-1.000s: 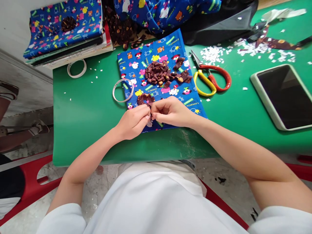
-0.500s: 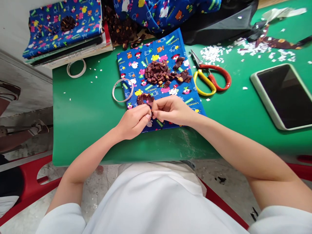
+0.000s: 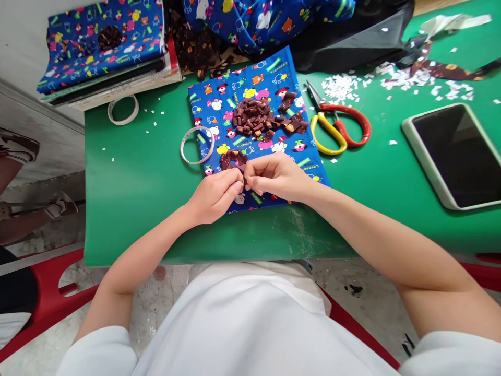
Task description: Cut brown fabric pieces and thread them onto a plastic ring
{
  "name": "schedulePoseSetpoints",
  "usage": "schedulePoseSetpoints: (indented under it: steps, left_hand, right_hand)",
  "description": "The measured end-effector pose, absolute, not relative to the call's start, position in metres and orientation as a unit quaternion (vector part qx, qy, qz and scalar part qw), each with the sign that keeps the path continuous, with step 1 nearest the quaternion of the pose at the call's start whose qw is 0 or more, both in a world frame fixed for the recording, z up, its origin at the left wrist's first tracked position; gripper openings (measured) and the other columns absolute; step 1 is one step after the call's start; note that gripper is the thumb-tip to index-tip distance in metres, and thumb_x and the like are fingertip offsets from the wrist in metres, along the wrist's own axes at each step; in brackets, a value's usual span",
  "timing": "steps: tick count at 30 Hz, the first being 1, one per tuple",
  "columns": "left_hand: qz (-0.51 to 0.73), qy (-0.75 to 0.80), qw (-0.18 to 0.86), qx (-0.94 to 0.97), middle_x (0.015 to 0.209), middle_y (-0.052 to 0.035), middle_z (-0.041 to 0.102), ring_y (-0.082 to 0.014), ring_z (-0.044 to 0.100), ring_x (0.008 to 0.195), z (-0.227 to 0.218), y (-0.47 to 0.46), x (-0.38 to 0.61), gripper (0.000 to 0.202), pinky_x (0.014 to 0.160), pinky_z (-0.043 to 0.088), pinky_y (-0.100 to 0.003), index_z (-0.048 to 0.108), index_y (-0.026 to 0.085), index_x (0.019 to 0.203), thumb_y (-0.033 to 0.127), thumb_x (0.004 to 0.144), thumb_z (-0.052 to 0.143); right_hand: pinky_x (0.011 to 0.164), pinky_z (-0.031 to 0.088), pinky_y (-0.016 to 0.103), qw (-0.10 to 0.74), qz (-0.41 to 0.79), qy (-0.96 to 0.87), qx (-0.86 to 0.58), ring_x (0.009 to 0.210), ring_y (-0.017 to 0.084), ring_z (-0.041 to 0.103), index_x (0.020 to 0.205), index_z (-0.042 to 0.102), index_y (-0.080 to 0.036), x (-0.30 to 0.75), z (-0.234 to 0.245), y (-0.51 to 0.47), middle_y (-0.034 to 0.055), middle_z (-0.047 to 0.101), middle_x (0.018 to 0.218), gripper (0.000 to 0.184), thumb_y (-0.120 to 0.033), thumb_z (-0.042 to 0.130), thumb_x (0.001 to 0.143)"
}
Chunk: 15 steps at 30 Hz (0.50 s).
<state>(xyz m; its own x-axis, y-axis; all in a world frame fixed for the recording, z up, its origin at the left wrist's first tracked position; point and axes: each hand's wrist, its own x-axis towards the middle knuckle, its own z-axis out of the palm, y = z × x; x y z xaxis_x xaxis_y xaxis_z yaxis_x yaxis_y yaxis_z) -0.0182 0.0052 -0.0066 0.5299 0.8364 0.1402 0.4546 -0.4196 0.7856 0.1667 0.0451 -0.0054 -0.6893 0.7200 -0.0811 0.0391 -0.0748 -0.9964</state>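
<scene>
Both hands meet low on a blue cartoon-print cloth pad (image 3: 235, 140), fingertips nearly touching. My left hand (image 3: 217, 194) is closed with thumb pressed to the curled fingers; a tiny pale bit shows at the tip, too small to name. My right hand (image 3: 276, 175) is closed in a pinch, and what it holds is hidden. Just beyond the fingertips sits a ring of brown spotted strip pieces (image 3: 230, 158), partly covered by the hands. Farther up the pad lies a heap of small brown rolled pieces (image 3: 254, 117), with flat brown scraps (image 3: 296, 122) to its right.
A tape roll (image 3: 197, 145) overlaps the pad's left edge; another tape roll (image 3: 122, 109) lies farther left. Scissors (image 3: 340, 128), white paper bits (image 3: 340, 86) and a phone (image 3: 456, 154) are rightward. Cloth-topped books (image 3: 113, 89) and a black bag (image 3: 352, 47) stand behind.
My hands stay in almost the same place, with only very slight finger movement. At the far left, another person's foot has shifted a little.
</scene>
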Motion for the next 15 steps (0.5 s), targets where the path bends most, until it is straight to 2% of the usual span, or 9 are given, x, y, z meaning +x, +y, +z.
schedulePoseSetpoints:
  steps: [11, 15]
  left_hand:
    - [0.242, 0.411, 0.33, 0.815, 0.069, -0.0001, 0.051, -0.0128, 0.049, 0.064, -0.0098, 0.007, -0.0194, 0.034, 0.064, 0.039, -0.024, 0.039, 0.021, 0.077, 0.041, 0.101, 0.027]
    - [0.22, 0.426, 0.28, 0.832, 0.068, -0.0001, 0.049, -0.0133, 0.049, 0.064, -0.011, 0.0061, -0.0182, 0.032, 0.063, 0.038, -0.025, 0.037, 0.021, 0.076, 0.037, 0.101, 0.025]
  right_hand:
    - [0.042, 0.028, 0.018, 0.268, 0.65, -0.646, -0.298, 0.044, 0.004, 0.036, 0.058, 0.047, -0.018, 0.1647, -0.0049, 0.0442, -0.0066, 0.045, 0.048, 0.024, -0.026, 0.063, 0.075]
    - [0.043, 0.027, 0.018, 0.275, 0.607, -0.674, -0.318, 0.045, 0.004, 0.035, 0.058, 0.045, -0.018, 0.1631, -0.0071, 0.0429, -0.007, 0.042, 0.049, 0.021, -0.023, 0.058, 0.074]
